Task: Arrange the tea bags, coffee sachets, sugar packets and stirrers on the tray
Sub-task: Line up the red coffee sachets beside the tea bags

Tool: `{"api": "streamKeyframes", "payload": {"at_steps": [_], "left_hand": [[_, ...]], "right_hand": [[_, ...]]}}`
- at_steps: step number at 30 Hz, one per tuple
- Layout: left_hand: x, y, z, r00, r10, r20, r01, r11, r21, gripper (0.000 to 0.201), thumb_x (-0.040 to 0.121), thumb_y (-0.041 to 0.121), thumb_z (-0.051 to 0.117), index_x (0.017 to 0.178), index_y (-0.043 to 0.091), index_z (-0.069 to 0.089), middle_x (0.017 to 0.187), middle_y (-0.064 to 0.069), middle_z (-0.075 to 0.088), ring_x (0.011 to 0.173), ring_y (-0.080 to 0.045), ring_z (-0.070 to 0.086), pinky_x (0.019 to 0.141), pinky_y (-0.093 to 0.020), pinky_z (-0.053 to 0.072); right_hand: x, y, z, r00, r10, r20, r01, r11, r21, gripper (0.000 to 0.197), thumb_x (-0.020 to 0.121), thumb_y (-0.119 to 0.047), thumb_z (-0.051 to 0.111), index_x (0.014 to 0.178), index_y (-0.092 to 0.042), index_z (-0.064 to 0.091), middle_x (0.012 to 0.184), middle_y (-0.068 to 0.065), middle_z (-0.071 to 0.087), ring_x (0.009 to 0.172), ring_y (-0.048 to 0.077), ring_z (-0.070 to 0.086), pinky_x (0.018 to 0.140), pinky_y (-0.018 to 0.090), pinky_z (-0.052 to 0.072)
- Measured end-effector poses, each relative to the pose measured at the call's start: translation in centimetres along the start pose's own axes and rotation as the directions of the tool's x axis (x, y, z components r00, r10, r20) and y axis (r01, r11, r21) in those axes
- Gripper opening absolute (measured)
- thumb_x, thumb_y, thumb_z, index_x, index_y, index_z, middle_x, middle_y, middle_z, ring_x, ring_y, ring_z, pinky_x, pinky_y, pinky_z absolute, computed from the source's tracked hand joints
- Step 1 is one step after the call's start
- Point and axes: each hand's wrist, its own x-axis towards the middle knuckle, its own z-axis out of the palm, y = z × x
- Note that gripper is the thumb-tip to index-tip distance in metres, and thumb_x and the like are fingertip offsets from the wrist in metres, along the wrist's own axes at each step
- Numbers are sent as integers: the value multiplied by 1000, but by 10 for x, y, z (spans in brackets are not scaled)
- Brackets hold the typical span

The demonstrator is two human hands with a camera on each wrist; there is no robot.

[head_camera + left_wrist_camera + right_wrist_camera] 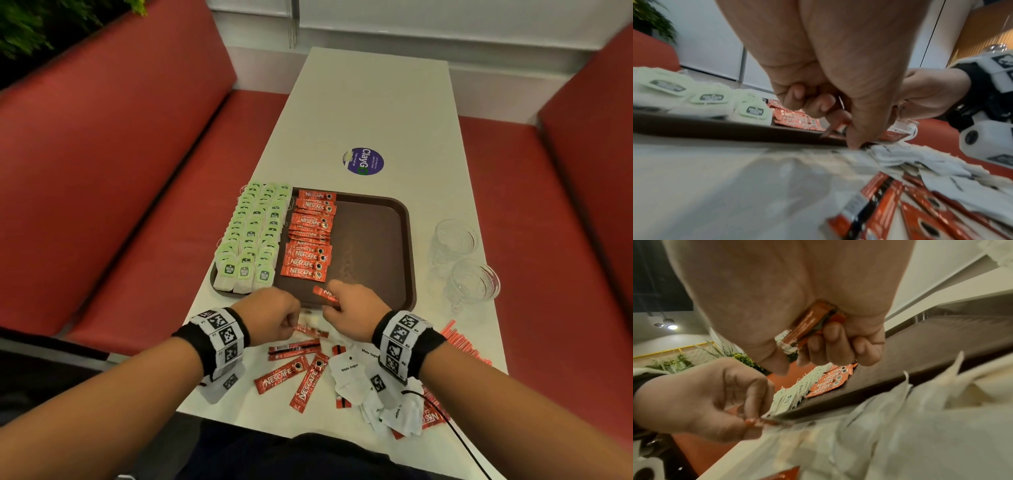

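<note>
Two clear glass cups [462,260] stand close together near the right edge of the white desk [373,102], and a round purple sticker [363,161] lies at its middle. Red padded benches [113,164] run along both sides, with what looks like green foliage [30,24] behind the left one.

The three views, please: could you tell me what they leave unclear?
- Head view: left hand covers whatever its fingers pinch.
- Right wrist view: how many coffee sachets the right hand grips; the palm hides them.
- Left wrist view: sugar packets blurred, print unreadable.
- Head view: stirrers partly behind the right wrist.
</note>
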Motion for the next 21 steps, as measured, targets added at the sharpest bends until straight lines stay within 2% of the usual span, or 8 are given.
{"api": "streamKeyframes", "payload": {"at_steps": [3,5,7,10,14,16,18,21], "left_hand": [[0,0,-8,987,25,-157,-27,1000,-12,16,79,17,68,72,24,56,74,14,48,74,-7,46,68,-22,36],[-1,-1,-10,952,80,-295,-85,996,-4,22,70,11,74,65,21,55,68,11,49,68,-10,47,63,-23,37],[-2,-2,-11,928,121,-353,-119,992,28,26,63,7,78,61,19,55,64,8,52,64,-14,51,59,-21,36],[1,-5,-11,914,152,-376,-145,988,47,28,62,12,84,63,20,57,70,7,54,68,-14,52,62,-20,35],[5,-11,-12,900,74,-429,-105,993,-50,25,77,37,82,91,25,65,91,11,56,84,-7,48,72,-12,33],[8,-12,-14,912,56,-406,-81,996,-44,16,84,34,76,94,25,69,90,12,61,84,-7,48,76,-23,41],[13,-14,-15,932,15,-362,-23,1000,-20,10,87,33,73,94,26,71,87,12,65,84,-9,48,77,-29,40],[22,-20,-18,942,-91,-323,111,993,44,11,90,38,68,96,30,72,90,13,68,88,-13,50,80,-33,39]], "right_hand": [[4,1,-4,1000,-7,15,7,1000,17,32,98,-48,51,80,-23,56,73,-4,61,70,17,59,66,34,47],[6,1,-7,997,-1,74,-2,999,53,41,97,-54,51,70,-23,54,66,-4,58,62,14,55,63,33,45],[6,1,-10,993,-13,118,-1,993,114,41,97,-50,55,66,-23,52,62,-5,54,58,12,51,61,33,42],[7,3,-13,994,-75,85,59,983,171,25,97,-39,59,75,-26,60,68,-7,58,61,9,53,62,30,45],[10,7,-13,991,-125,37,120,986,116,16,98,-32,59,84,-26,64,74,-7,62,70,13,58,69,35,51],[10,7,-14,991,-129,25,126,988,88,13,98,-31,59,90,-24,67,80,-6,66,74,15,60,72,36,52],[10,8,-16,992,-124,1,124,989,78,13,98,-33,58,99,-25,67,88,-7,68,80,15,62,74,33,50],[9,8,-20,998,-60,-18,61,996,57,16,100,-43,52,101,-27,57,83,-13,60,73,9,57,63,25,40]]}}
